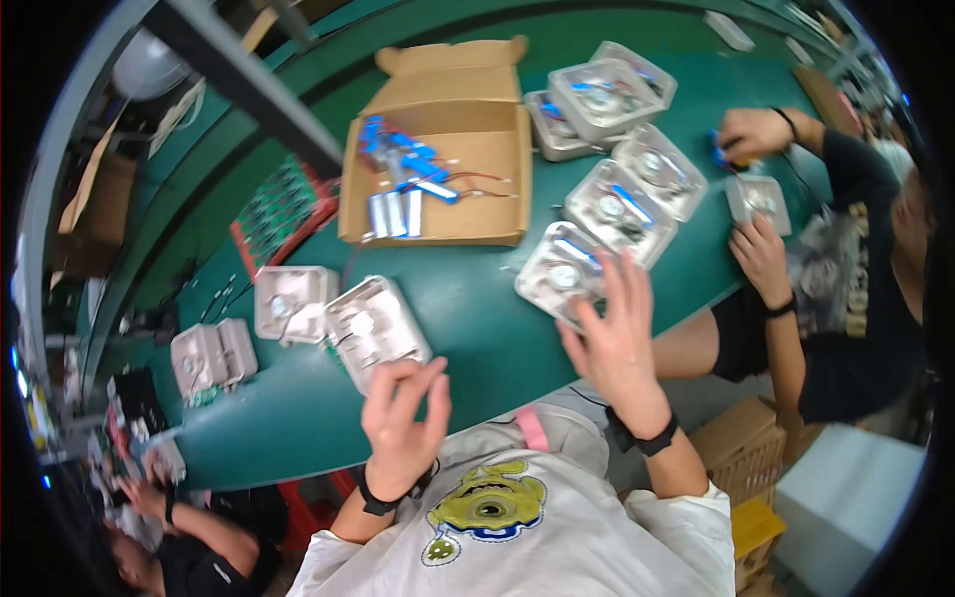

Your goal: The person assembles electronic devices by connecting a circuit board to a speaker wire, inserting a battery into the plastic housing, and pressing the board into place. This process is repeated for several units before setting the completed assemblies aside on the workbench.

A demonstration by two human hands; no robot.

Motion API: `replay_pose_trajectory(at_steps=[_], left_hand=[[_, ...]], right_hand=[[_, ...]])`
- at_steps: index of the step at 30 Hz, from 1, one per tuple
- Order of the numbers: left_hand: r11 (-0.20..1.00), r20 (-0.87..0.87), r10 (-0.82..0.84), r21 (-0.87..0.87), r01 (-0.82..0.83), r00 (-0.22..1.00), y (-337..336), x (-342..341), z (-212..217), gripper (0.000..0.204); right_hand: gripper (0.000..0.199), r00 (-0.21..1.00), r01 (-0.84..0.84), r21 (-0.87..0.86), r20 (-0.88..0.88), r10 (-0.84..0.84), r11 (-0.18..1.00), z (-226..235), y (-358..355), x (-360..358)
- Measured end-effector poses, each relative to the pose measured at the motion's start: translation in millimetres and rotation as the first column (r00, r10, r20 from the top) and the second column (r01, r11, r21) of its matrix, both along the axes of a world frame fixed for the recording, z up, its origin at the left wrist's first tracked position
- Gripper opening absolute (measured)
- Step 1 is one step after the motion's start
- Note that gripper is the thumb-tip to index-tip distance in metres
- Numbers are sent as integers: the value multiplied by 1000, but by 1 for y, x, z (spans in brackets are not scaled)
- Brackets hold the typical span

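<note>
My right hand (619, 343) reaches over the near end of a white plastic housing (542, 289) with a round speaker-like part and a blue battery pack inside. Its fingers are spread, some overlapping the housing's right side; whether they touch it I cannot tell. My left hand (400, 423) is at the near edge of another open white housing (383, 328), which has a round part but no blue pack showing. The left fingers are loosely bent and apart, with nothing seen between them.
A cardboard box (477, 224) of blue battery packs (423, 169) stands on the green table (468, 328). Housings (607, 95) are stacked at back right, others (288, 298) lie left. A red-edged tray of circuit boards (284, 214) sits beyond. Co-workers' hands (761, 254) work at right and lower left.
</note>
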State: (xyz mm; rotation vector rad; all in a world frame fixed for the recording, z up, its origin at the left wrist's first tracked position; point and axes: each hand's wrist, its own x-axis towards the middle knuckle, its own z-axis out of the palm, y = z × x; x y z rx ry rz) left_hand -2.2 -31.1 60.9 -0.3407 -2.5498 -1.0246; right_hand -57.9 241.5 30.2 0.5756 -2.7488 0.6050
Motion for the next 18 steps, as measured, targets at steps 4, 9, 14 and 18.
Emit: replay_pose_trajectory(at_steps=[4, 9, 14, 18], left_hand=[[937, -28, 337, -88, -338, 941, -63, 3, -1, 20], [839, 210, 535, -20, -544, 818, -84, 9, -19, 17], [810, 384, 439, 222, -542, 813, -79, 6, -38, 20], [911, 313, 289, 200, -361, 905, -63, 3, -48, 21]], right_hand=[[34, 996, 82, 60, -45, -80, 995, -1, 16, -17], [26, 974, 207, 156, -124, -189, 966, -3, 24, -43], [20, 970, 183, -202, -120, -209, 962, 34, -8, -17], [16, 922, 149, -566, 375, 92, 811, 32, -62, -3]])
